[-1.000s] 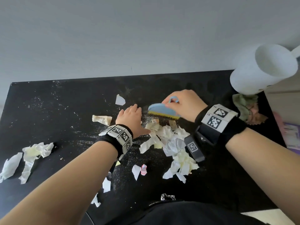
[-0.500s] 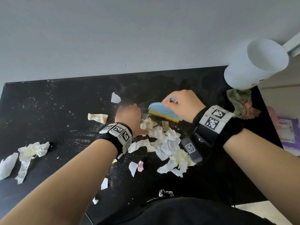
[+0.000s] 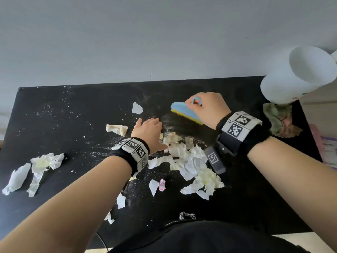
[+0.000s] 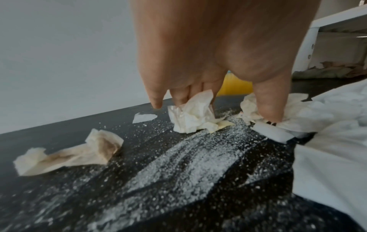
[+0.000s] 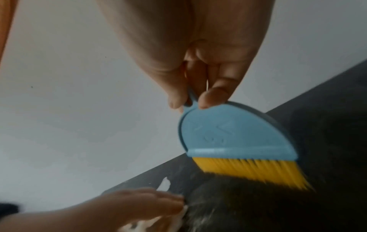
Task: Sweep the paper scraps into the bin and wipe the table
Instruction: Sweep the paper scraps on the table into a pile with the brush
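Black tabletop [image 3: 54,115] under my view, dusted with white grains [image 4: 188,157]. Far left of the central scrap pile [image 3: 191,161] lie two crumpled tissue strips [image 3: 42,167]. My left hand [image 3: 147,130] rests at the pile's left edge, fingers straight and spread, tips touching a crumpled scrap [image 4: 190,116]. Just beyond the pile, my right hand [image 3: 207,108] pinches the handle of the blue brush [image 3: 184,112], yellow bristles [image 5: 252,171] down on the table. Right of the pile, a rumpled cloth [image 3: 279,119] sits beneath a white bin [image 3: 295,75].

Brush [image 3: 184,112] behind scrap pile [image 3: 189,161] on table [image 3: 54,110]; bin [image 3: 295,75] far right.
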A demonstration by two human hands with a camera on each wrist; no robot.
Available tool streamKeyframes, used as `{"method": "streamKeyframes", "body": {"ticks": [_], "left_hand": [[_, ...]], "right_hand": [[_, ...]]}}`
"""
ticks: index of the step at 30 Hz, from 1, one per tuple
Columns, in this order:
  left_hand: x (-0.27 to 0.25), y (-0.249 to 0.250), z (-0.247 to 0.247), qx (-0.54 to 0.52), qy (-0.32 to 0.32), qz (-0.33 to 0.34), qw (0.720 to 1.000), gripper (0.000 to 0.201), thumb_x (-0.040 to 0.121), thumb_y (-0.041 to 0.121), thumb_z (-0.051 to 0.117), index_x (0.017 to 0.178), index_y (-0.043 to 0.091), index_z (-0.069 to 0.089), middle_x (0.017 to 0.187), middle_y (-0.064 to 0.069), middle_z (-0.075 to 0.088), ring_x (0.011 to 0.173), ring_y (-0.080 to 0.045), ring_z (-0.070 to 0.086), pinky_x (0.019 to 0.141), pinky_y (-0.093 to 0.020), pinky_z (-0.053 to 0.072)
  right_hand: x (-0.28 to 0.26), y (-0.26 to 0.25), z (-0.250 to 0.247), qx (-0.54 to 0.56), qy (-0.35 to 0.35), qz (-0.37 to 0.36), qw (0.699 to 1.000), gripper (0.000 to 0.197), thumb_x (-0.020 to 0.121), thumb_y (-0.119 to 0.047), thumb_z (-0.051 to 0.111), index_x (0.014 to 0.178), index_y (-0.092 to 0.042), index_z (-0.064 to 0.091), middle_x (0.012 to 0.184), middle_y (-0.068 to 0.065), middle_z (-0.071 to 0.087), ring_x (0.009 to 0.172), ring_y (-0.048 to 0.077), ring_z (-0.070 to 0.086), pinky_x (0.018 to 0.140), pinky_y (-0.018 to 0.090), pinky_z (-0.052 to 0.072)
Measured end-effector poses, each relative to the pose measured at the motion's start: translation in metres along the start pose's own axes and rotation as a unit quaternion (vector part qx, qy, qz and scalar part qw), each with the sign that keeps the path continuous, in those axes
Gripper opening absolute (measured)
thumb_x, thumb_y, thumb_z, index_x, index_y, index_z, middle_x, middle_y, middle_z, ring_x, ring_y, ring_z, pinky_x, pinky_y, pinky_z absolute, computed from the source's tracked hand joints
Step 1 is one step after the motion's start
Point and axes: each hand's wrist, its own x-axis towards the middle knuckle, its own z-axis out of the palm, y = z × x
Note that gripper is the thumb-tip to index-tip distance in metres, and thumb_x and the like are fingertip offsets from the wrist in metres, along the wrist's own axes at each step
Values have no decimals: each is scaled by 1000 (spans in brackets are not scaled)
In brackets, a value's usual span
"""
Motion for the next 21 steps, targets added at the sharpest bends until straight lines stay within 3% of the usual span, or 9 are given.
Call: {"method": "streamKeyframes", "body": {"ticks": [2, 5, 8, 13, 16, 18, 21], "left_hand": [[-4, -4, -2, -20, 10, -12, 1000, 90, 80, 63, 59, 149, 17, 23, 157, 2, 19, 144, -15, 16, 119, -43, 8], [-11, -11, -4, -29, 22, -30, 999, 99, 79, 65, 58, 151, 14, 15, 158, -1, 13, 146, -16, 11, 119, -40, 7], [-16, -20, -4, -31, 40, -59, 997, 102, 77, 67, 59, 150, 12, 15, 158, -2, 13, 146, -19, 9, 119, -41, 7], [-24, -29, 2, -28, 34, -124, 991, 104, 75, 70, 58, 148, 10, 16, 156, -6, 16, 146, -26, 5, 115, -53, 15], [-31, -30, 5, -33, 14, -152, 988, 106, 75, 71, 56, 150, 11, 11, 157, -8, 12, 145, -33, 5, 113, -54, 20], [-34, -31, 10, -51, 5, -153, 987, 102, 75, 69, 58, 148, 12, 15, 156, -9, 14, 143, -37, 8, 111, -54, 25], [-39, -31, 16, -76, 0, -128, 989, 91, 75, 65, 62, 141, 13, 28, 151, -10, 22, 141, -36, 15, 107, -50, 34]], "right_hand": [[15, 0, 0, -19, 13, 7, 1000, 29, 97, -23, 45, 118, -12, 63, 116, 10, 66, 104, 25, 60, 90, 31, 44], [28, -6, 12, -49, -23, 17, 998, 32, 98, -23, 44, 126, -11, 57, 121, 11, 64, 109, 27, 59, 93, 33, 43], [23, -18, 27, -70, -71, -11, 995, 32, 98, -24, 44, 122, -10, 59, 116, 12, 65, 105, 28, 59, 90, 35, 43], [-7, -37, 31, -45, -147, -63, 986, 29, 96, -24, 47, 113, -11, 65, 108, 10, 67, 95, 24, 61, 85, 31, 47], [-3, -36, 12, 0, -87, -32, 996, 28, 96, -25, 48, 109, -11, 67, 109, 8, 67, 88, 21, 61, 86, 32, 48], [4, -31, 5, -19, -45, -11, 999, 29, 97, -24, 45, 113, -11, 66, 115, 10, 65, 98, 23, 60, 89, 32, 43], [1, -32, 17, -95, -63, 11, 993, 32, 99, -22, 40, 116, -7, 63, 116, 14, 64, 105, 30, 58, 90, 35, 41]]}}
